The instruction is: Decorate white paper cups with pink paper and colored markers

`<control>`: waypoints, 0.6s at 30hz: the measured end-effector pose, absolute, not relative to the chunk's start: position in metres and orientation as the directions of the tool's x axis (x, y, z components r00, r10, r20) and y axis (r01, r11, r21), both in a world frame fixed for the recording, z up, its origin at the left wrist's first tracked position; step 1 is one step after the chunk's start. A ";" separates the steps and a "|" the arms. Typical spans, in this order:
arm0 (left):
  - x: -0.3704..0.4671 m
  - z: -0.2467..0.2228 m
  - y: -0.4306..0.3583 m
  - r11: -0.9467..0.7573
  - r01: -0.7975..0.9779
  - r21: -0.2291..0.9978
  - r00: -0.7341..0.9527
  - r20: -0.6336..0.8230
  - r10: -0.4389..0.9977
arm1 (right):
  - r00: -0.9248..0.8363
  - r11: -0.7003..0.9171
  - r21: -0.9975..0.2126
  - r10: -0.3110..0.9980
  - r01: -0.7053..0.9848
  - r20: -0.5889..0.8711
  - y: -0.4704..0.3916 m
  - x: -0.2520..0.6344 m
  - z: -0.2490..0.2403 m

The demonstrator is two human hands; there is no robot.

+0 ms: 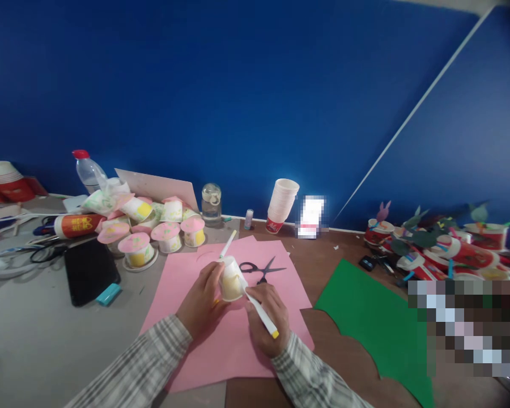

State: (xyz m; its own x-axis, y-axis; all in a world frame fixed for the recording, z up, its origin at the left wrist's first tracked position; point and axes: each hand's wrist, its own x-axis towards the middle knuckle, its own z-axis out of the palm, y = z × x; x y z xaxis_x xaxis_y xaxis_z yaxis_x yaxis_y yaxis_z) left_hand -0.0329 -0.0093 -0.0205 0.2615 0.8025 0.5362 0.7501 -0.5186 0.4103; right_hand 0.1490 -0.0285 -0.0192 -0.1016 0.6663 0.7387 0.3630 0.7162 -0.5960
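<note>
My left hand (204, 297) grips a small white paper cup (230, 272) by its side, above a sheet of pink paper (221, 354). Yellow colouring shows on the cup's wall. In my right hand (270, 317) is a white marker with a yellow end (261, 311), its tip at the cup's right side. A second white stick-like piece with a pale yellow end (228, 243) shows just above the cup; whether my left hand holds it, I cannot tell. Black scissors (263, 268) lie spread on the pink paper behind my right hand.
Several decorated cups with pink tops (136, 243) crowd the left, near a black tablet-like slab (89, 272). A tilted stack of paper cups (283, 201) stands at the back. Green paper (365, 311) and a pile of red cups (467, 252) are on the right.
</note>
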 end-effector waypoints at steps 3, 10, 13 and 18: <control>-0.033 -0.020 -0.009 -0.529 0.748 0.400 0.275 0.539 0.796 | -0.128 0.727 -0.595 0.664 0.343 0.737 -0.030 0.149 -0.019; -0.032 -0.023 -0.009 -0.550 0.748 0.372 0.305 0.543 0.782 | -0.164 0.740 -0.569 0.650 0.359 0.742 -0.031 0.146 -0.016; -0.033 -0.023 -0.009 -0.526 0.754 0.393 0.275 0.538 0.797 | -0.170 0.740 -0.558 0.647 0.376 0.743 -0.030 0.146 -0.017; -0.035 -0.021 -0.008 -0.525 0.755 0.392 0.269 0.544 0.795 | -0.133 0.718 -0.578 0.664 0.387 0.736 -0.029 0.148 -0.019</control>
